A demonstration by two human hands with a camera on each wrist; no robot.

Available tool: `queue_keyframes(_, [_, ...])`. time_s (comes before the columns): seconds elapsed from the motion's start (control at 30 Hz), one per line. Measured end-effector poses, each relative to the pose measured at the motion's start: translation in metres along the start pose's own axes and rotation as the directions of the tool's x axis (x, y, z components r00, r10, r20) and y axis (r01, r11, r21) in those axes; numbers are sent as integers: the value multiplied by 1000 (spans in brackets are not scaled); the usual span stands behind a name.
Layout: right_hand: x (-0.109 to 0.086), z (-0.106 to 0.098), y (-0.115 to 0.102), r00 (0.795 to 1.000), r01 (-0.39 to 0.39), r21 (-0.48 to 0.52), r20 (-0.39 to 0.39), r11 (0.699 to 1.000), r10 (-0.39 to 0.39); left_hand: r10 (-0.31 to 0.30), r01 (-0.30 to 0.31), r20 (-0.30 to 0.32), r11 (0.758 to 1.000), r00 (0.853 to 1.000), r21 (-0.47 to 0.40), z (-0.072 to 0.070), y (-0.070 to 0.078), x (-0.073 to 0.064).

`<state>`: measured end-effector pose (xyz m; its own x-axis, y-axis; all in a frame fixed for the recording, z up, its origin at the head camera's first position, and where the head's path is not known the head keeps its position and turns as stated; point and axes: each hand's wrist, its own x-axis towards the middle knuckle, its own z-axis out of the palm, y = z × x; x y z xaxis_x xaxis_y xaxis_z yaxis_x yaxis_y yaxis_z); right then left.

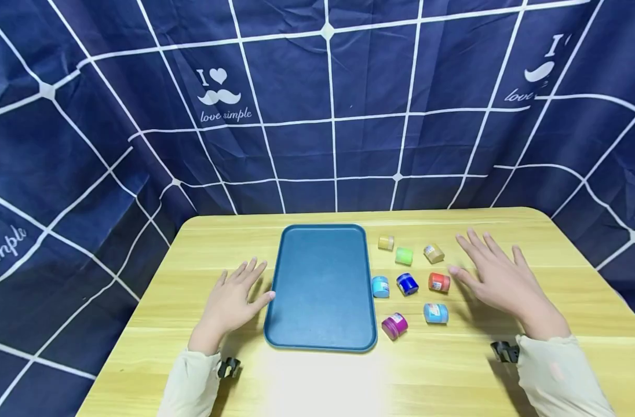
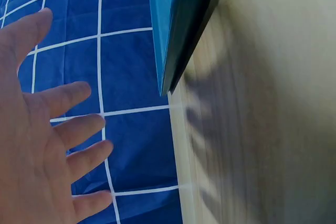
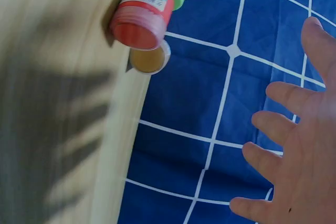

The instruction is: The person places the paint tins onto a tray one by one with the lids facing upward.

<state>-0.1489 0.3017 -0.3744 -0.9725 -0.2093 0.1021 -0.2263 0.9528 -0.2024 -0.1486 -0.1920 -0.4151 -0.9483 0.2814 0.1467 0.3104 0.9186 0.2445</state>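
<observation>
My left hand (image 1: 234, 301) hovers with spread fingers beside the left edge of a dark blue tray (image 1: 323, 289); in the left wrist view its palm shows nothing held. On the other side, my right hand (image 1: 505, 284), fingers apart, is nearest to a red paint jar (image 1: 439, 282) and a gold one (image 1: 434, 253). Other small jars lie about between tray and hand: a pale yellow jar (image 1: 386, 242), a green jar (image 1: 404, 256), a light blue jar (image 1: 380, 286), a dark blue jar (image 1: 407, 284), a sky-blue jar (image 1: 435, 313) and a purple jar (image 1: 394, 326).
A light wooden table (image 1: 156, 324) with rounded far corners carries everything. Dark blue cloth (image 1: 291, 75) with white grid lines hangs behind it and at both sides. Black straps with small mounts (image 1: 229, 367) sit at both wrists.
</observation>
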Motion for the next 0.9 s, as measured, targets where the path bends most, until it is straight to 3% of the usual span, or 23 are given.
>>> queue_keyframes(0.17, [-2, 4, 5, 1000, 10, 5, 13, 1000, -10, 42, -41, 17, 999, 999, -34, 3, 2, -2])
queue_keyframes(0.4, [0, 7, 5, 999, 10, 17, 47, 1000, -11, 83, -83, -11, 994, 997, -64, 8, 1, -5])
queue_keyframes(0.9, [-2, 16, 8, 997, -9, 9, 80, 1000, 8, 33, -28, 69, 996, 997, -80, 17, -3, -5])
